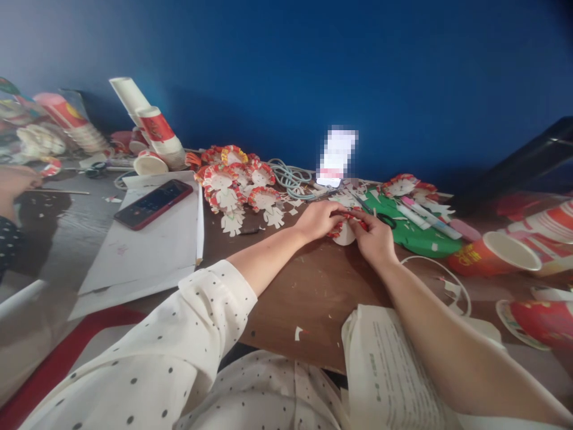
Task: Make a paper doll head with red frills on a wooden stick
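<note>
Over the middle of the brown table, both my hands meet at a red-and-white paper figure (344,235) with a rounded white part and a red frilled edge. My left hand (319,218) pinches its far left side, fingers bent over the frill. Closed on the right side is my right hand (375,240), thumb pressed against the frill. The fingers hide part of the paper. Left of my hands lies a pile of similar paper figures (233,182), with white bodies and red, orange and yellow frills.
A phone (154,204) rests on a white board (147,251) at left. Scissors (385,221) and markers (427,218) lie on green paper (407,239). Paper cups (492,254) stand right and left. Another person's hand (18,179) is at far left. A lit, blurred screen (336,156) leans on the wall.
</note>
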`<state>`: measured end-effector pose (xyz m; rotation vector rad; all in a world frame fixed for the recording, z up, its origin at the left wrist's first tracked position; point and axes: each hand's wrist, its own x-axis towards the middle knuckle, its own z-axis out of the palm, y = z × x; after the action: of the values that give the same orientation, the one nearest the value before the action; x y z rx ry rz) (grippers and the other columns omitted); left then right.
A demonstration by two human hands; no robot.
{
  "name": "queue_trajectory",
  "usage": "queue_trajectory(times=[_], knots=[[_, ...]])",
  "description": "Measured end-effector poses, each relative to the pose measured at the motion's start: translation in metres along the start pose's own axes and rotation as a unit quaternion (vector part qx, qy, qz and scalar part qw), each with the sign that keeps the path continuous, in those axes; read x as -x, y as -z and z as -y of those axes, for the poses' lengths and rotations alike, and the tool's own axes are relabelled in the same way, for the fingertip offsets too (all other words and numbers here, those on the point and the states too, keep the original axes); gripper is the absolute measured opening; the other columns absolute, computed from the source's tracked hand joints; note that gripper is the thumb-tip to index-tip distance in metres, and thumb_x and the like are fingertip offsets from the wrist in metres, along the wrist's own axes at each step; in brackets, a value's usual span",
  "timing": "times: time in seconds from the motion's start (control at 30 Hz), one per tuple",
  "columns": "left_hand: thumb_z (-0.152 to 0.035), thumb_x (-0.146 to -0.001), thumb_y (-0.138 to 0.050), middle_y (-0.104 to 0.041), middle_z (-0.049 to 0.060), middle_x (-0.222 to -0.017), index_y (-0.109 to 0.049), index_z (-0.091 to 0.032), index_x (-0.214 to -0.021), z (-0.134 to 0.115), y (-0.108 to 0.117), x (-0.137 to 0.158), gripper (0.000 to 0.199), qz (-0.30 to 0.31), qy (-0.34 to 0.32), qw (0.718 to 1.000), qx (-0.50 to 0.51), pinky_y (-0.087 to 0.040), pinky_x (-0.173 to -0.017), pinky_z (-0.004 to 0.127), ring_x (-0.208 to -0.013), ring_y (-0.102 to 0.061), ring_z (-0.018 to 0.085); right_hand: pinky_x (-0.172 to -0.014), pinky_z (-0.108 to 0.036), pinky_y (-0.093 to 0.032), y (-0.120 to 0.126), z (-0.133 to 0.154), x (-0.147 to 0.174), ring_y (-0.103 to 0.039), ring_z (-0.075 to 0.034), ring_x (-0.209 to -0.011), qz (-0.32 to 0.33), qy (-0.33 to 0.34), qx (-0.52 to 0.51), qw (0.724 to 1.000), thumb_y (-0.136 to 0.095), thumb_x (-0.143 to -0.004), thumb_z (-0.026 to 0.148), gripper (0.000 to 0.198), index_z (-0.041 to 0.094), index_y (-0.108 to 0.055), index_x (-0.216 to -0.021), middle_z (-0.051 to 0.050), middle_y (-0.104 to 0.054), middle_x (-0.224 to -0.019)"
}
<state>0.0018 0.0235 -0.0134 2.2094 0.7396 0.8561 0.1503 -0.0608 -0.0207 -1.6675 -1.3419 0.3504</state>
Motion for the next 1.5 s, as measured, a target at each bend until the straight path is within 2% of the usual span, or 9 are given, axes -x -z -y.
queue_trajectory(times=[0.2,0.33,0.5,0.57,0.7,1.0,1.33,1.5], knots=[[-0.02,-0.092,-0.054,-0.072,0.007,-0.104,-0.07,-0.018,-0.102,0.0044,-0.003,0.0011,0.019,-0.005,-0.073,0.993,-0.095,-0.051,-0.092,0.034,-0.101,-0.065,0.02,-0.088,-0.04,-0.051,-0.0001,0.0003,0.0001,-0.068,-0.026,-0.097,0.006,0.006,0.003,1.0,-0.058,-0.081,0.034,0.035,0.017,-0.075,-0.106,-0.009,-0.076,-0.103],[-0.024,-0.094,-0.052,-0.07,0.009,-0.103,-0.069,-0.016,-0.103,0.0042,-0.0025,0.0019,0.021,0.011,-0.105,0.982,-0.16,-0.052,-0.087,0.033,-0.098,-0.065,0.021,-0.087,-0.04,-0.051,-0.0006,-0.0001,0.0003,-0.069,-0.026,-0.096,0.009,-0.002,0.001,1.0,-0.058,-0.081,0.035,0.036,0.017,-0.075,-0.106,-0.009,-0.076,-0.102],[-0.024,-0.096,-0.046,-0.069,0.009,-0.108,-0.066,-0.019,-0.118,0.004,-0.0008,0.0016,0.03,0.031,-0.128,0.978,-0.163,-0.051,-0.09,0.034,-0.101,-0.064,0.02,-0.089,-0.042,-0.051,-0.0013,-0.0031,0.0,-0.068,-0.028,-0.096,0.009,-0.008,0.001,1.0,-0.06,-0.08,0.037,0.037,0.015,-0.075,-0.105,-0.01,-0.076,-0.102],[-0.023,-0.096,-0.045,-0.068,0.008,-0.107,-0.067,-0.021,-0.117,0.0049,-0.0005,0.0014,0.03,0.038,-0.14,0.975,-0.17,-0.051,-0.089,0.034,-0.1,-0.064,0.02,-0.089,-0.042,-0.051,-0.0018,-0.0047,-0.0001,-0.068,-0.028,-0.096,0.007,-0.014,-0.002,1.0,-0.061,-0.079,0.038,0.037,0.015,-0.075,-0.105,-0.01,-0.076,-0.102],[-0.023,-0.094,-0.048,-0.067,0.007,-0.102,-0.07,-0.023,-0.108,0.0061,-0.0005,0.0015,0.027,0.034,-0.14,0.976,-0.166,-0.051,-0.087,0.036,-0.096,-0.064,0.021,-0.086,-0.042,-0.052,-0.0027,-0.0068,0.0,-0.069,-0.028,-0.093,0.001,-0.031,-0.018,0.999,-0.062,-0.079,0.039,0.038,0.015,-0.075,-0.105,-0.01,-0.076,-0.099],[-0.018,-0.093,-0.047,-0.068,0.007,-0.099,-0.07,-0.018,-0.097,0.0039,-0.0014,0.0011,0.022,0.036,-0.134,0.979,-0.152,-0.051,-0.091,0.036,-0.1,-0.063,0.02,-0.087,-0.042,-0.051,-0.0027,-0.006,-0.0007,-0.068,-0.028,-0.096,0.015,-0.023,-0.011,1.0,-0.062,-0.079,0.039,0.038,0.015,-0.075,-0.105,-0.01,-0.075,-0.102],[-0.017,-0.093,-0.048,-0.068,0.007,-0.101,-0.067,-0.018,-0.102,0.0009,-0.003,0.0029,0.021,0.013,-0.123,0.982,-0.142,-0.051,-0.087,0.034,-0.099,-0.064,0.02,-0.088,-0.041,-0.051,-0.0014,-0.0038,0.0008,-0.068,-0.027,-0.096,0.012,-0.021,-0.009,1.0,-0.061,-0.08,0.037,0.037,0.015,-0.075,-0.105,-0.01,-0.076,-0.101],[-0.016,-0.094,-0.045,-0.067,0.007,-0.096,-0.067,-0.018,-0.093,0.0015,-0.002,0.0026,0.022,0.024,-0.119,0.98,-0.158,-0.051,-0.086,0.033,-0.096,-0.063,0.019,-0.089,-0.042,-0.05,-0.0019,-0.0023,0.0012,-0.068,-0.027,-0.098,0.015,-0.017,-0.026,0.999,-0.062,-0.08,0.037,0.035,0.017,-0.075,-0.105,-0.009,-0.076,-0.103]])
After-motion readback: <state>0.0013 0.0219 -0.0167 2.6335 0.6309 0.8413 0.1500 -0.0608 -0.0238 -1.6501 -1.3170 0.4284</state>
